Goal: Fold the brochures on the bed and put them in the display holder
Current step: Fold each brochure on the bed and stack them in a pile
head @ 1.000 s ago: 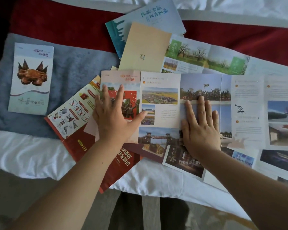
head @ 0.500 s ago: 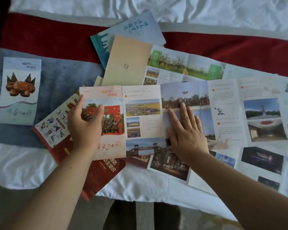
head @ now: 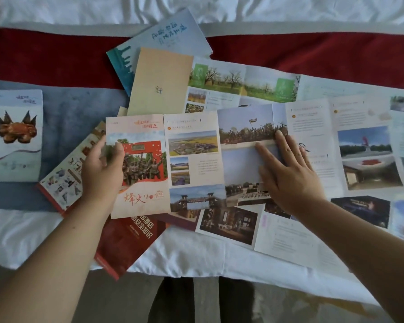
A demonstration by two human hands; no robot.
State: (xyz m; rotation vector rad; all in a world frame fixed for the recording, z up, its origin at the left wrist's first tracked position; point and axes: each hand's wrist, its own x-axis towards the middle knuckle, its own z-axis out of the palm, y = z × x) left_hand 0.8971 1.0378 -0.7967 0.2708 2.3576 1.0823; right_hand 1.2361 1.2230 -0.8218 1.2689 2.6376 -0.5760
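The left hand (head: pixel 103 169) pinches the left edge of the long unfolded brochure (head: pixel 194 159), thumb on top of the cover panel and fingers curled beneath it, at the level of the red photo of cheering soldiers. The right hand (head: pixel 287 176) lies flat on the same brochure a few panels along, fingers spread and pressed down on the pale sky picture, holding nothing. The brochure stretches across the bed (head: pixel 196 252) near its front edge, running off toward the right side. Its cover carries large red brush characters, "烽火", under the photo; the smaller print is too blurred to read.

Under the left hand sits a red safety booklet (head: pixel 124 243) hanging over the front edge, with white characters ending "安全知识". A folded crab brochure (head: pixel 15 136) lies alone on the grey-blue throw (head: pixel 75 108) toward the left side. Farther back lie a plain cream leaflet (head: pixel 160 80), a pale blue skyline brochure (head: pixel 163 36) partly under it, and an unfolded orchard brochure (head: pixel 240 82).
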